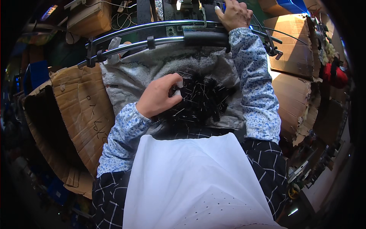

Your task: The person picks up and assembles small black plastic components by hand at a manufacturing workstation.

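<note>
A heap of small black bristly pieces with thin wire stems [200, 95] lies on a grey, dust-marked cloth [133, 70] in front of my body. Over the left side of that heap is my left hand [160, 95], its thumb and forefinger curved toward the wires with a gap between the tips. White covers sit on those fingertips. My right hand [234, 16] reaches up to a metal machine [187, 17] at the far edge, its thumb stretched out with a white cover on it. Its other fingertips run to the picture's upper edge, so what they touch is hidden.
Two curved metal rails [131, 46] cross ahead, with a black padded sleeve [206, 39] on the nearer one. An open cardboard box [82, 114] stands at my left. More cardboard boxes [291, 47] are stacked at my right. A white apron [194, 164] covers my lap.
</note>
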`<state>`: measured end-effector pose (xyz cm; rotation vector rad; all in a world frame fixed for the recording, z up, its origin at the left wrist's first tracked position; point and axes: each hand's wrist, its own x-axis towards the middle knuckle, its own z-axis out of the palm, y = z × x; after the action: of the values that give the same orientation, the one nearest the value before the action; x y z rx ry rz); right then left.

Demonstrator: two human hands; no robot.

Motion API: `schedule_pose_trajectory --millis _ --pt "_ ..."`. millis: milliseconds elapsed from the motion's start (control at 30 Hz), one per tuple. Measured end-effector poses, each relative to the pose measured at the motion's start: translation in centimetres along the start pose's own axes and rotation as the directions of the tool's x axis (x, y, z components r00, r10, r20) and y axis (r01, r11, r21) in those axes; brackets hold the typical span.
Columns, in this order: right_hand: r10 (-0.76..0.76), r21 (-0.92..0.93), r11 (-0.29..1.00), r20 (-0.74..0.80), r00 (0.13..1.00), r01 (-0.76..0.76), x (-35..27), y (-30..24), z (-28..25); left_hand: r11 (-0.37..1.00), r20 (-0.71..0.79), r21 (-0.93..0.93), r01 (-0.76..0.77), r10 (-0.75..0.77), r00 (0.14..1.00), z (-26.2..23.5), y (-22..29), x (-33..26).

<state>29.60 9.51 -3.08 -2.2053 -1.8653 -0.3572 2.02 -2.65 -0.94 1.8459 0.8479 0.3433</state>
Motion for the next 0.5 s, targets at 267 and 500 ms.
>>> schedule_pose_trajectory --millis 267,500 --pt "-0.037 0.128 0.99 -0.135 0.99 0.054 -0.2 -1.6 2.4 0.999 -0.187 -0.041 -0.032 0.024 0.982 -5.3 0.0 -1.0" --pt "-0.061 0.194 0.976 -0.196 0.979 0.1 0.0 -4.7 2.0 0.99 -0.295 -0.031 -0.137 0.121 0.948 -5.5 0.6 -0.6"
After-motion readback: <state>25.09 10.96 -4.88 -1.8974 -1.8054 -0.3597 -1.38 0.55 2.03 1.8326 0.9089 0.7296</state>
